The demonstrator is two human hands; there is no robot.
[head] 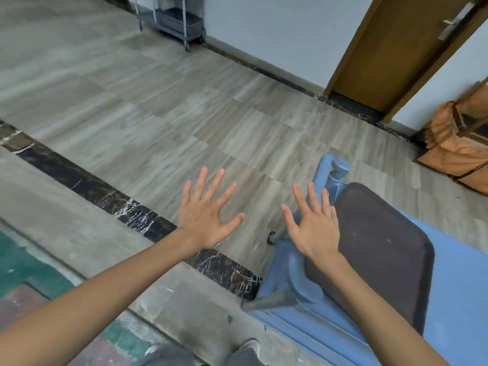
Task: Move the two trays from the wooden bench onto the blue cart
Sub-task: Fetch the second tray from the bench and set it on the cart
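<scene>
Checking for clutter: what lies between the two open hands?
Nothing. In the head view, only bare floor shows between the left hand and right hand; the tray lies right of both.

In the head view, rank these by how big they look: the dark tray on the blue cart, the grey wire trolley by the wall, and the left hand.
1. dark tray, largest by far.
2. and 3. grey wire trolley and left hand look alike; the trolley is far off and cut by the frame's top, so I won't rank them.
</scene>
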